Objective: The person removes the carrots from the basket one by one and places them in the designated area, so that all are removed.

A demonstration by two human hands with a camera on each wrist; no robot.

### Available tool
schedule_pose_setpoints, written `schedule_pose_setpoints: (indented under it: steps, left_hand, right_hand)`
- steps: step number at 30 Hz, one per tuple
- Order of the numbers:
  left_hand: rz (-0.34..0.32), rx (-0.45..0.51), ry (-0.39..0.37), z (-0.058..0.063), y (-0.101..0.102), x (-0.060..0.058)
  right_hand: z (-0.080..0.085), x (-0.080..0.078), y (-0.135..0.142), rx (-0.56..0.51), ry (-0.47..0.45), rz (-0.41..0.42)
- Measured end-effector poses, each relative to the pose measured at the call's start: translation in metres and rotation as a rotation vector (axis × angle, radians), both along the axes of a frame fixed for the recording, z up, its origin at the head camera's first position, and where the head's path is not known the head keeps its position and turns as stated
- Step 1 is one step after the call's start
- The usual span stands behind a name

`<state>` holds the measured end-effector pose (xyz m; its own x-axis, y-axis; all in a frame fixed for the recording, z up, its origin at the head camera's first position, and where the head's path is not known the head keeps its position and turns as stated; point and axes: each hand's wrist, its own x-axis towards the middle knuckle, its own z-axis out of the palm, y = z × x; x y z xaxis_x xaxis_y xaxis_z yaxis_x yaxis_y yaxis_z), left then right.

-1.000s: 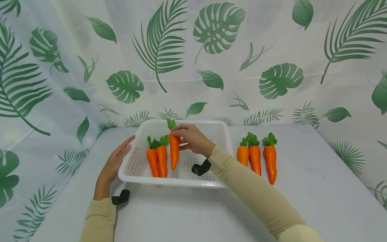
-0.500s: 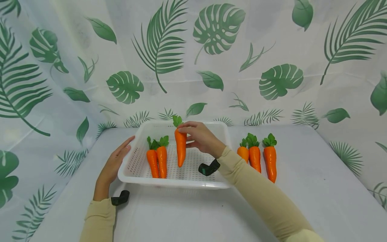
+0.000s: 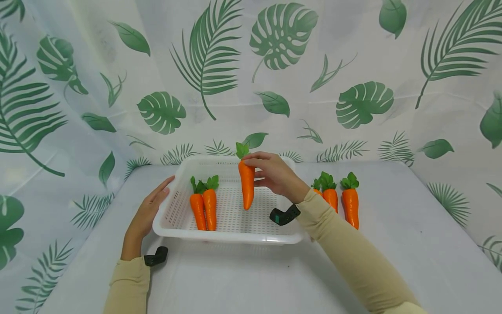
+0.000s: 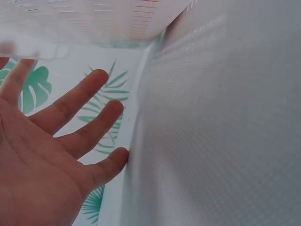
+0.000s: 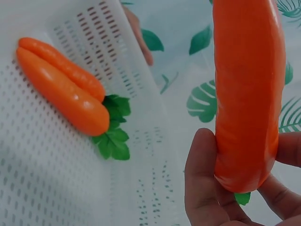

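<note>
My right hand [image 3: 274,173] pinches a carrot [image 3: 247,185] near its leafy top, holding it tip down above the white plastic basket [image 3: 235,237]. In the right wrist view that carrot [image 5: 247,94] sits between the thumb and fingers. Two more carrots [image 3: 210,209] lie side by side on the basket's left floor, leaves toward the back. At the basket's left side is my left hand [image 3: 147,211], its fingers along the rim. The left wrist view shows this hand [image 4: 51,155] with fingers straight and spread beneath the rim.
To the right of the basket, several carrots [image 3: 350,203] lie on the white-covered table [image 3: 412,244], partly hidden by the right sleeve [image 3: 349,257]. A leaf-patterned curtain [image 3: 313,109] stands behind the table. Each wrist wears a small black camera [image 3: 157,256].
My right hand has moved to the right and slightly up with the carrot, away from the two carrots in the basket. My left hand has stayed at the basket's left side.
</note>
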<state>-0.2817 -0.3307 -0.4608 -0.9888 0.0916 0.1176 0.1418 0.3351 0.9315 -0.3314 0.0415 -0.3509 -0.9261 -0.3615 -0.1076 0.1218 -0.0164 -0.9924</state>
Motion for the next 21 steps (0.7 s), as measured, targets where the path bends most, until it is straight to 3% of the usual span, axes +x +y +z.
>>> schedule_pose_setpoints:
  steps: [21]
  left_hand:
    - [0.008, -0.013, -0.008, 0.001, 0.001, 0.000]
  right_hand:
    - [0.002, 0.004, 0.052, -0.061, -0.005, -0.031]
